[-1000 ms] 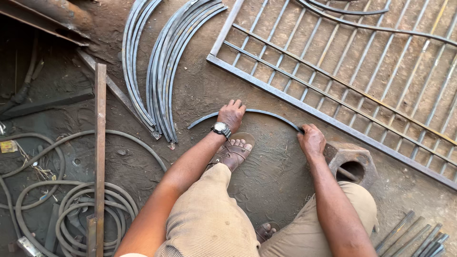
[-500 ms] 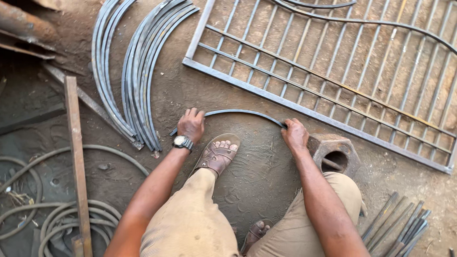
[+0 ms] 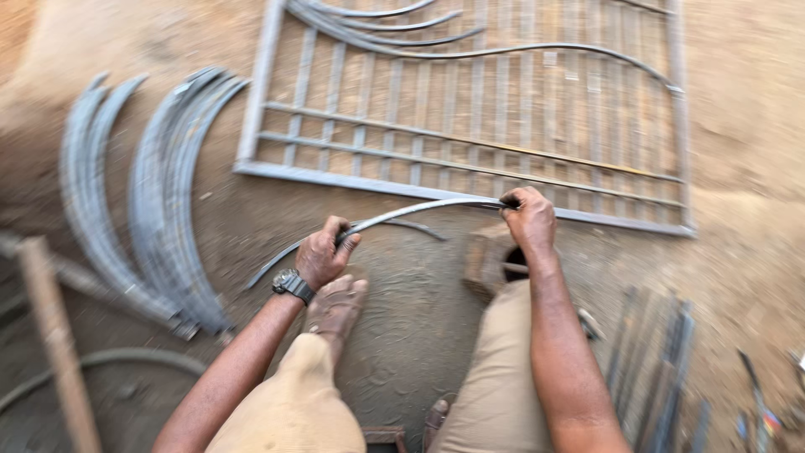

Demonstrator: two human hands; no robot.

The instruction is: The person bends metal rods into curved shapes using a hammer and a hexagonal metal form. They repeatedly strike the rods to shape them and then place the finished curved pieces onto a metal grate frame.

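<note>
Both hands' grip, left hand (image 3: 323, 254) and right hand (image 3: 528, 220), clamps the curved rod (image 3: 419, 210) between them.

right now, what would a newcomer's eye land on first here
First the curved metal strip, gripped by both hands just above the dirt ground: the left hand near its lower left part, the right hand at its right end. Behind them lies a large metal grille frame, flat on the ground. To the left, a stack of curved bars fans out.
</note>
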